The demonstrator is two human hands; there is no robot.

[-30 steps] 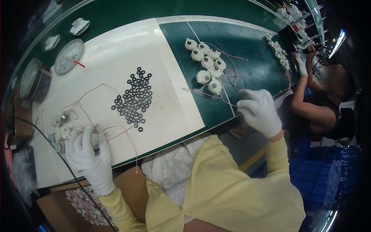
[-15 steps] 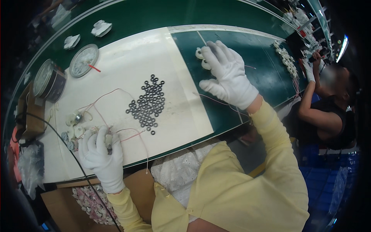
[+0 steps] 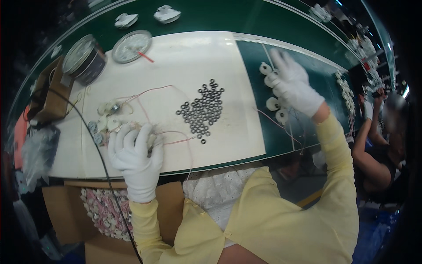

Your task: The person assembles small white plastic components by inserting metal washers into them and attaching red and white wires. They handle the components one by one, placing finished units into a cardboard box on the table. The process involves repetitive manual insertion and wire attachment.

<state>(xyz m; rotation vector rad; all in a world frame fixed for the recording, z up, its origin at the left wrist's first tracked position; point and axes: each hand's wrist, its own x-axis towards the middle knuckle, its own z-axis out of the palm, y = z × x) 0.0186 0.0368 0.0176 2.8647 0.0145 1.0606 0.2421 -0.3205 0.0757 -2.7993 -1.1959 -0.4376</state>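
My left hand (image 3: 137, 160), in a white glove, rests on the near left of the white board with bent fingers around a small wired motor (image 3: 152, 141), mostly hidden by thumb and fingers. Pink wires trail from beside it. More small white motors (image 3: 113, 123) and a metal-faced one (image 3: 114, 107) lie just beyond its fingertips. Over the green mat at the right, my gloved right hand (image 3: 295, 86) has its fingers stretched out and slightly blurred. Under and beside it is a row of round white wired motors (image 3: 272, 104), partly covered by the hand.
Many dark rings (image 3: 202, 110) lie in a patch on the white board (image 3: 224, 149). A tub (image 3: 85, 61), its lid (image 3: 132, 47) and a cardboard box (image 3: 53, 90) stand far left. A black cable (image 3: 99, 160) crosses near my left hand. A co-worker (image 3: 373, 154) sits at right.
The whole view has shifted, so the table appears farther right. My right hand has moved off part of the motor row, uncovering more of it. My left hand stays at the same motors.
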